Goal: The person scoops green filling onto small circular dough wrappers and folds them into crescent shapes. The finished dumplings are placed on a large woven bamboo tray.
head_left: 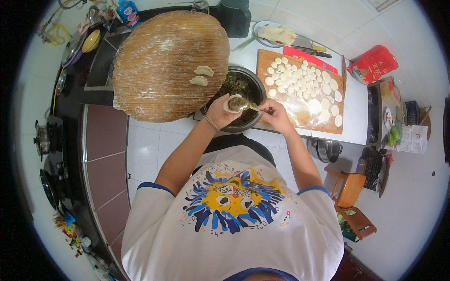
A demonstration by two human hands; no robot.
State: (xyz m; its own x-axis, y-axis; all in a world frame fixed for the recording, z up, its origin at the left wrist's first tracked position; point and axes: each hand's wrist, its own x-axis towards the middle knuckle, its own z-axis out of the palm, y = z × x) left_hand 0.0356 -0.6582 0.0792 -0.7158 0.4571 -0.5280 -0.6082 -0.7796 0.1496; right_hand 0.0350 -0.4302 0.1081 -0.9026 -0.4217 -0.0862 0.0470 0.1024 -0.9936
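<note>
My left hand (217, 112) cups a round dumpling wrapper (227, 107) with a mound of dark green-brown filling (237, 104) on it. In my right hand (277, 115) the fingers pinch the handle of a spoon (253, 108), whose bowl end meets the filling. Both hands are above the near rim of a dark pot (260, 84) that holds more chopped filling (234, 85). Two folded dumplings (204, 70) lie on a large round slatted tray (159, 56) to the left. A floured wooden board (339, 127) at right bears many small dough pieces (293, 77) and several flat wrappers (315, 106).
The board stands on a white table (358, 112), with a long thin tool (344, 75) along its right edge. Behind are a plate (263, 41), knives (315, 51), a red bag (373, 64) and a black jug (234, 18). A wooden chair (352, 189) stands right; dark counter (70, 159) left.
</note>
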